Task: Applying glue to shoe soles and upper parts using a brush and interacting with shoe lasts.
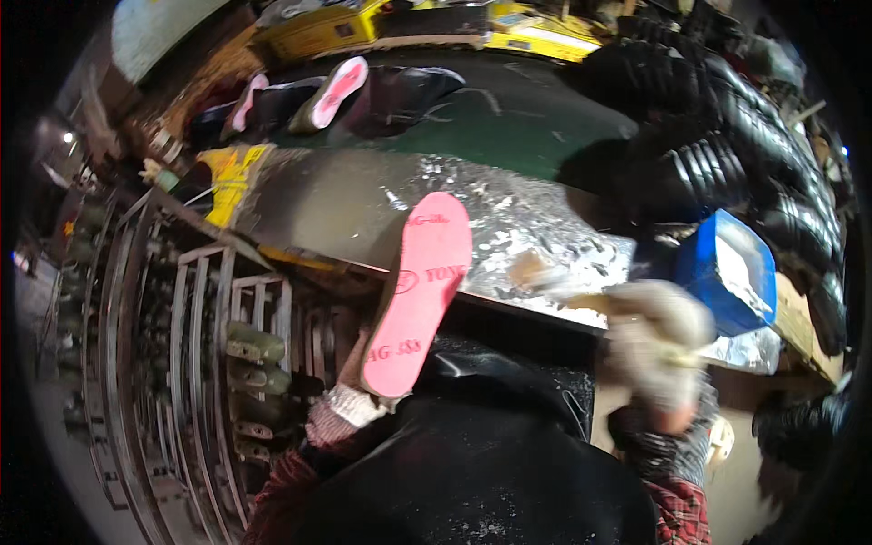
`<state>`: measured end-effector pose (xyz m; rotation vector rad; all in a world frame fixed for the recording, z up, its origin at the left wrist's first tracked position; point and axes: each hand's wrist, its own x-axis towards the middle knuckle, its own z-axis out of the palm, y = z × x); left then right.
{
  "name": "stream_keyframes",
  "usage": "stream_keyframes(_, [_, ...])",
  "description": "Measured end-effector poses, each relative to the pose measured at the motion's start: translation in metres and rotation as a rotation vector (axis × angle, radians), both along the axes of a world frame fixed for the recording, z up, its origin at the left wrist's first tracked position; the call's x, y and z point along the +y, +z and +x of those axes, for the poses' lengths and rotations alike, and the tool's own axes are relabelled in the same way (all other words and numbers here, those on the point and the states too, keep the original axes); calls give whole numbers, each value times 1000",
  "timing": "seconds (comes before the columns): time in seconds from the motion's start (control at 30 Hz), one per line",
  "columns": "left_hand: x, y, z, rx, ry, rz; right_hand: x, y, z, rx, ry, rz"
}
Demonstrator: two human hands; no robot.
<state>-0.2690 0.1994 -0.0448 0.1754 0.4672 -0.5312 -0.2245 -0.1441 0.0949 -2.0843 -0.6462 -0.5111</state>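
Observation:
A shoe last with a pink, printed insole [420,295] on its underside stands tilted in front of me, sole up. My left hand [356,368], in a pale glove, is closed around it from below; most of the fingers are hidden behind it. My right hand [658,331], also gloved and blurred by motion, is closed on a brush [545,277] whose tan end is over the metal bench plate [318,195]. White smears cover the right part of that plate. Beside my right hand stands a blue tub [695,263] with white paste inside.
Two more pink-soled pieces [340,93] lie on the dark green surface [509,136] beyond the plate. Black boots or uppers [704,173] are piled at the right. Metal racks [186,300] with green lasts [254,345] stand at left. Yellow boxes [318,29] line the back.

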Motion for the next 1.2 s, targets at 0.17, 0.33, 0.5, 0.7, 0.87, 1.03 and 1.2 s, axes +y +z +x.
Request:
stream_keyframes(0.17, [4, -25, 3, -10, 5, -96, 98, -57, 91, 330, 167, 360])
stream_keyframes(0.33, [8, -43, 1, -26, 27, -143, 65, -56, 57, 534, 16, 283])
stream_keyframes(0.5, [9, -51, 6, 7, 3, -179, 71, -18, 46, 8, 376, -464])
stream_keyframes(0.7, [4, -42, 8, -249, -10, 18, 95, 4, 106, 410, 130, 179])
stream_keyframes(0.87, [1, 4, -1, -76, -91, 88, 106, -9, 20, -87, 616, -258])
stream_keyframes(1.03, [0, -3, -1, -205, -15, -137, 101, 4, 12, 567, 389, 143])
stream_keyframes(1.2, [1, -27, -14, -312, -52, 344, 78, -7, 4, 394, 810, -27])
